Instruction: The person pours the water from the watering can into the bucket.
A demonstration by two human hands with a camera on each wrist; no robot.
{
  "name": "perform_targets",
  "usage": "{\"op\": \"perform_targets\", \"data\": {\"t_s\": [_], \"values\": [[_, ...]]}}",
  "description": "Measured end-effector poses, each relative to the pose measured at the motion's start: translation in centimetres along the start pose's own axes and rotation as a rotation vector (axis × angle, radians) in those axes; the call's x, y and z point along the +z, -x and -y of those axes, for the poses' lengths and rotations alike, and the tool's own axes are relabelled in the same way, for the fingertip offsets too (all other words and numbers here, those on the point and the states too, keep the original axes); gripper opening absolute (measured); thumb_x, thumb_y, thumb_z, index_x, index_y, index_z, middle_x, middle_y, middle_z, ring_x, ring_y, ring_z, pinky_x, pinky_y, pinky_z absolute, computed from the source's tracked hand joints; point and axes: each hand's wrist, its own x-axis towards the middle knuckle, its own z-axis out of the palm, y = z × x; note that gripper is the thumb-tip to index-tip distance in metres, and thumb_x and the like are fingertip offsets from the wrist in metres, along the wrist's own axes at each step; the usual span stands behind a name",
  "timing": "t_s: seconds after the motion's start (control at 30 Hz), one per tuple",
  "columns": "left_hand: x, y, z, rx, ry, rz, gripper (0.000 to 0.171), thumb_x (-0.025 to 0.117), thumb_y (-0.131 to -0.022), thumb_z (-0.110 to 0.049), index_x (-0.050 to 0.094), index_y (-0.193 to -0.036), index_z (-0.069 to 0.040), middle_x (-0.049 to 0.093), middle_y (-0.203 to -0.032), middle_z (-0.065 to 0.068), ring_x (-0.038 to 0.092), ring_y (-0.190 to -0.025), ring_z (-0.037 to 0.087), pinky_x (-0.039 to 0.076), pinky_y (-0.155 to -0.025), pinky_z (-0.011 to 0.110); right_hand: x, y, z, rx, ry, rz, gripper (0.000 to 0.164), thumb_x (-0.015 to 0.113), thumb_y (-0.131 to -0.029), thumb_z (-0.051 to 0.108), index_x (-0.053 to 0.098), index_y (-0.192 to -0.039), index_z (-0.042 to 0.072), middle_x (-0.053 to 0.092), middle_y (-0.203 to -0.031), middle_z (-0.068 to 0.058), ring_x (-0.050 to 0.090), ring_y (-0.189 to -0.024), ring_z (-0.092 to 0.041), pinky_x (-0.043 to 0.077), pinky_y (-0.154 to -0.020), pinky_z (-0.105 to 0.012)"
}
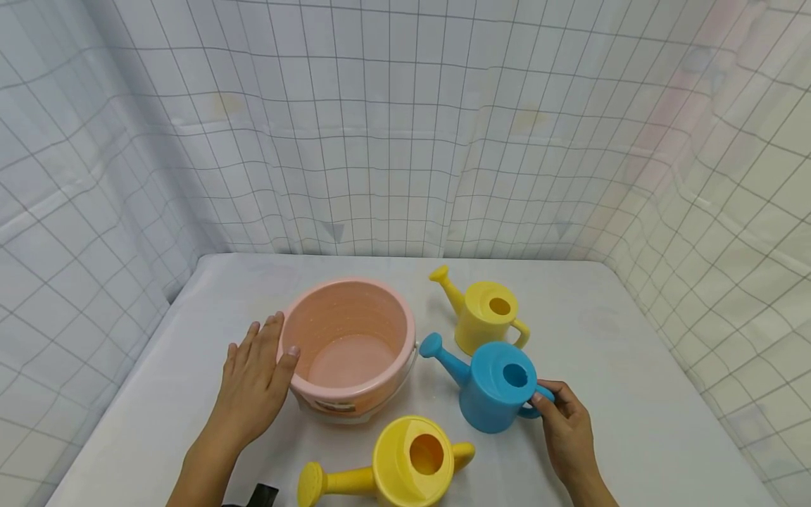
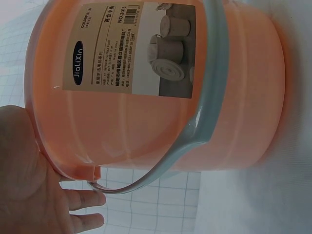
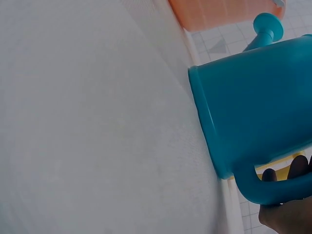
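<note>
A pink bucket point(image 1: 345, 387) stands left of the middle of the table. My left hand point(image 1: 252, 384) touches its left rim with straight fingers, the thumb lying over the edge. In the left wrist view, the bucket's paper label point(image 2: 131, 48) and pale handle point(image 2: 212, 87) show. My right hand point(image 1: 568, 429) grips the handle of a blue watering can point(image 1: 491, 394), fingers and thumb curled round it. The can is upright, its spout pointing left toward the bucket. From the right wrist view, its base is at or just above the tabletop; I cannot tell which.
Behind the blue can stands a pale yellow watering can point(image 1: 484, 320). A brighter yellow watering can point(image 1: 412, 465) stands at the front, its spout pointing left. A black object point(image 1: 262, 495) shows at the front edge. White grid-patterned curtains point(image 1: 393, 141) enclose the white table point(image 1: 633, 394).
</note>
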Motion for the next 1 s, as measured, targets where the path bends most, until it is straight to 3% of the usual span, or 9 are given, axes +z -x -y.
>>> {"op": "perform_targets", "data": {"t_s": [0.4, 0.63, 1.0], "values": [[0.0, 0.1, 0.0, 0.000, -0.002, -0.006, 0.061, 0.031, -0.102, -0.040, 0.010, -0.153, -0.016, 0.022, -0.155, 0.021, 0.011, -0.145, 0.043, 0.000, -0.111, 0.066, -0.2, -0.1, -0.2, 0.001, 0.033, 0.011, 0.033, 0.057, -0.095, 0.015, 0.050, -0.119, -0.006, 0.059, -0.104, 0.004, 0.056, -0.098, -0.008, 0.047, -0.088, -0.016], [0.0, 0.1, 0.0, -0.004, 0.003, 0.003, 0.060, 0.030, -0.102, -0.041, 0.009, -0.153, -0.017, 0.020, -0.156, 0.021, 0.010, -0.145, 0.043, -0.002, -0.111, 0.066, -0.7, -0.3, -0.1, -0.043, 0.075, 0.012, 0.033, 0.052, -0.097, 0.018, 0.050, -0.122, -0.004, 0.059, -0.110, 0.003, 0.057, -0.103, -0.007, 0.046, -0.090, -0.015], [0.0, 0.1, -0.1, -0.006, 0.002, 0.006, 0.061, 0.030, -0.102, -0.041, 0.009, -0.153, -0.017, 0.020, -0.156, 0.021, 0.010, -0.144, 0.044, -0.002, -0.111, 0.066, -1.1, -1.1, 0.5, -0.023, 0.121, -0.054, 0.040, 0.053, -0.097, 0.023, 0.048, -0.126, -0.004, 0.054, -0.110, -0.004, 0.054, -0.102, -0.010, 0.044, -0.088, -0.009]]}}
